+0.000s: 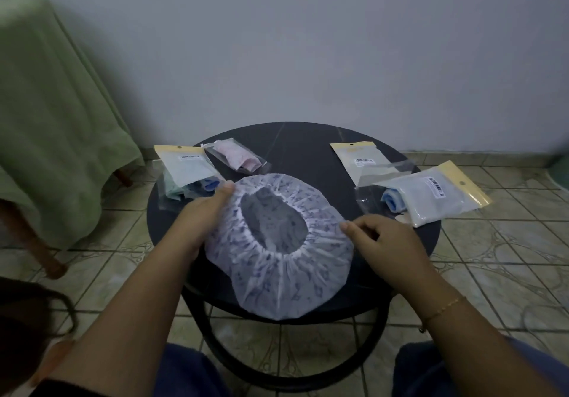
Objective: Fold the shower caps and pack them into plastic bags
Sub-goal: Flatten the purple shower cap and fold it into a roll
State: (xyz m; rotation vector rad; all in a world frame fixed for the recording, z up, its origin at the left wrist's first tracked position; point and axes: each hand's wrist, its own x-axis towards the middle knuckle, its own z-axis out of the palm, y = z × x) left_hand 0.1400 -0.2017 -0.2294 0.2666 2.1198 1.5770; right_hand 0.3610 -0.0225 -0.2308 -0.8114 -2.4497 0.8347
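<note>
A white shower cap [277, 276] with a blue print lies spread open on the round black table [301, 141], its elastic opening facing up. My left hand [203, 212] grips the cap's left edge, thumb on top. My right hand [381, 236] pinches the cap's right edge with curled fingers. Packed plastic bags lie around: one with green and blue caps [187, 172] at the left, one with a pink cap [237, 155] behind, and one with a blue cap [431, 196] at the right. An empty-looking bag [363, 159] lies at the back right.
The table stands on a tiled floor [492, 258] against a grey wall. A piece of furniture draped in green cloth [52, 125] stands at the left. My knees in blue trousers [191, 372] sit under the table's front edge.
</note>
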